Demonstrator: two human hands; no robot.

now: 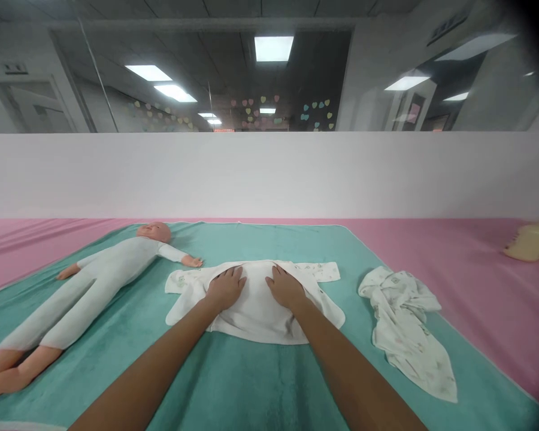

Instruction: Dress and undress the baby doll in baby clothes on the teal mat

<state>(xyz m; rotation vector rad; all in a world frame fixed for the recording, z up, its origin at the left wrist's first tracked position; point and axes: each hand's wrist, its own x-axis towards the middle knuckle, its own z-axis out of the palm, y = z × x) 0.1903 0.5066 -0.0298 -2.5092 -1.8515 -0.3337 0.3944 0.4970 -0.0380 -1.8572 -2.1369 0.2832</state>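
White and longest from left to right, the small shirt [258, 314] lies on the green blanket [251, 383] beneath my left hand [227, 288] and right hand [286, 288], both flat, unclenched, equally near.

Arms [157, 366] outstretched, converging forward, left fingers [229, 276] extended, right fingers [280, 277] extended

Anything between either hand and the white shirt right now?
Nothing visible: the left hand and right hand both lie directly on the shirt. The doll's hand is close by the sleeve on the left, but not between; the crumpled cloth lies apart, to the right.
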